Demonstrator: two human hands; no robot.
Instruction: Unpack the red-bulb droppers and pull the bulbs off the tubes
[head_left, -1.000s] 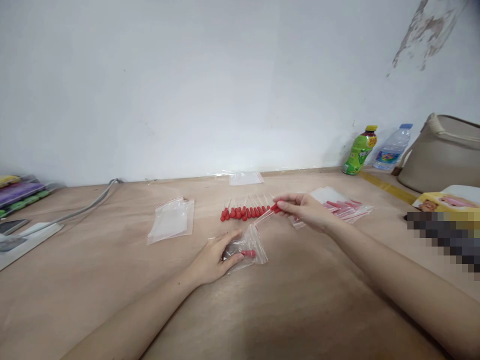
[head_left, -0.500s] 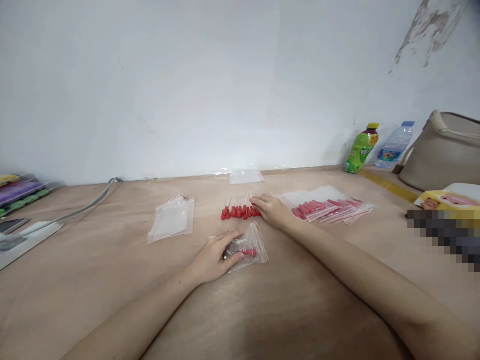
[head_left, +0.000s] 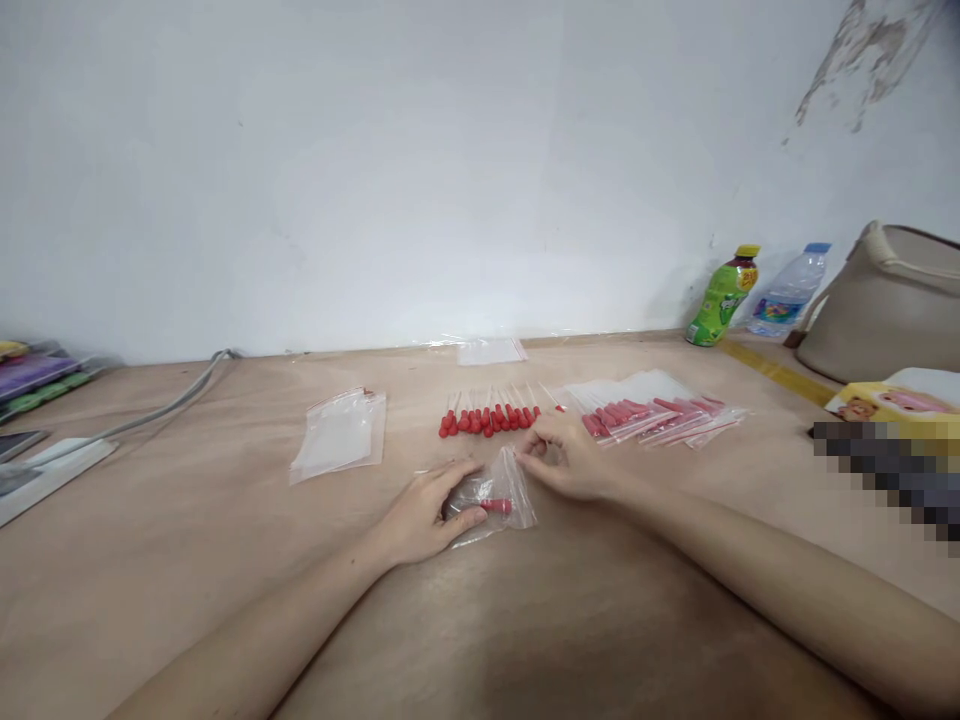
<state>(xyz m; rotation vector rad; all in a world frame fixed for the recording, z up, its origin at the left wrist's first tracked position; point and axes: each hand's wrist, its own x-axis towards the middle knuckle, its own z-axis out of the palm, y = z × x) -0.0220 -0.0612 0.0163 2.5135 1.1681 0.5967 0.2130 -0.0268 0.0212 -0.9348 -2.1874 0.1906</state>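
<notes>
One bag [head_left: 517, 490] lies amid the table [head_left: 420, 640], partly under the left hand [head_left: 422, 513], fingers wide; the right hand [head_left: 571, 458], fingers narrow, is at its corner, grip unclear. Two bottles [head_left: 722, 302] stand near far edge; nearer side has room.

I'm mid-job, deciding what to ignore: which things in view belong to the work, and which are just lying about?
Likely part of the job:
clear bag under the left hand
red-tipped sticks
filled bags on the right
flat bags on the left

Seemingly lying about:
green bottle
clear bottle
beige bag
grey cable
yellow packet
</notes>
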